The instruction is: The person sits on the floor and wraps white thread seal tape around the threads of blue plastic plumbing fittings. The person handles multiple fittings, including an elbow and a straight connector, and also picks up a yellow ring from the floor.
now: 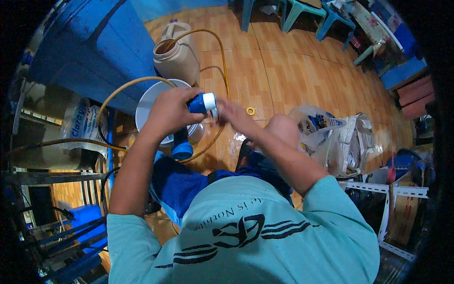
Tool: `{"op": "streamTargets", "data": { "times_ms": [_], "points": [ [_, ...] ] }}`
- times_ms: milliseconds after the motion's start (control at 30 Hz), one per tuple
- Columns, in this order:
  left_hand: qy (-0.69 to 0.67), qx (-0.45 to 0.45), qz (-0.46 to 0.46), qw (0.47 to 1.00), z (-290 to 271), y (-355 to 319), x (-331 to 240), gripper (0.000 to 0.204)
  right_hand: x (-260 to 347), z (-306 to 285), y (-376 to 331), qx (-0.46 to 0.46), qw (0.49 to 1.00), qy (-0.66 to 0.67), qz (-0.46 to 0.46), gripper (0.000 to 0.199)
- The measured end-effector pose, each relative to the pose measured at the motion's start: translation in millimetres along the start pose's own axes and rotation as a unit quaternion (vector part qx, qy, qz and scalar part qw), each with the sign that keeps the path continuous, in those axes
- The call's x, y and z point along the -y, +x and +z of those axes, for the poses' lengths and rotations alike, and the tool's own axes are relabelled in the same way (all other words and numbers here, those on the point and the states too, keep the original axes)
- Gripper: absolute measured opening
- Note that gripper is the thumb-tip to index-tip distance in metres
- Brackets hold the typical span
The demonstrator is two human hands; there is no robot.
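My left hand (174, 106) is wrapped round a blue pipe fitting (195, 104) with a white collar (209, 102) at its right end. Below that hand, in front of a white bucket (144, 113), shows a blue cylinder (181, 147) with a wider end; my hand hides whether it joins the fitting. My right hand (231, 115) is beside the white collar, its fingers smeared by motion. Something pale and small, too blurred to name, shows between the collar and those fingers.
A yellowish hose (222, 54) loops from a beige plastic jug (182, 59) round the bucket. On the tiled floor lies a small yellow ring (250, 111). Plastic bags (331, 137) lie to the right, a blue drum (118, 47) stands left, and stools (305, 14) stand behind.
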State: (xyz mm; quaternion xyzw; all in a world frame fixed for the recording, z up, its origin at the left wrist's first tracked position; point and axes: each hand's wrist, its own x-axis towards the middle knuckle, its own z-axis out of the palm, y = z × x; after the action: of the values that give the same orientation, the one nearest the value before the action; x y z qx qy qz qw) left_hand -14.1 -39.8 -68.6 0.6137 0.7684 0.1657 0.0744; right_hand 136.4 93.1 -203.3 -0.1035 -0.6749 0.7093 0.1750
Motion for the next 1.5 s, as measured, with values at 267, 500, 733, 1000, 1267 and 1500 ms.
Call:
{"op": "streamTargets", "data": {
  "times_ms": [267, 500, 733, 1000, 1267, 1500],
  "points": [
    [0.010, 0.017, 0.013, 1.000, 13.1, -4.8, -4.5, 0.050, 91.9, -13.6, 26.2, -0.012, 1.000, -0.012, -0.008, 0.039],
    [0.004, 0.015, 0.007, 1.000, 16.4, 0.9, 10.9, 0.050, 12.7, 31.4, -61.7, -0.043, 0.993, 0.094, 0.048, 0.039],
    [0.012, 0.019, 0.026, 0.999, 15.8, 0.3, -6.7, 0.048, 74.4, -23.2, 39.3, -0.019, 0.998, 0.051, -0.022, 0.032],
    [0.017, 0.006, -0.011, 1.000, 19.3, 4.0, 14.9, 0.044, 39.5, 48.9, -101.0, -0.024, 0.970, 0.215, 0.111, 0.043],
    [-0.024, -0.010, 0.062, 0.998, 17.6, 5.2, -5.7, 0.048, 60.1, -31.8, 32.0, -0.013, 1.000, -0.006, -0.018, 0.038],
    [0.008, 0.038, -0.016, 0.999, 21.4, 6.5, 15.0, 0.048, 32.5, 34.9, -93.8, 0.006, 0.978, 0.189, 0.091, 0.054]
  ]
}}
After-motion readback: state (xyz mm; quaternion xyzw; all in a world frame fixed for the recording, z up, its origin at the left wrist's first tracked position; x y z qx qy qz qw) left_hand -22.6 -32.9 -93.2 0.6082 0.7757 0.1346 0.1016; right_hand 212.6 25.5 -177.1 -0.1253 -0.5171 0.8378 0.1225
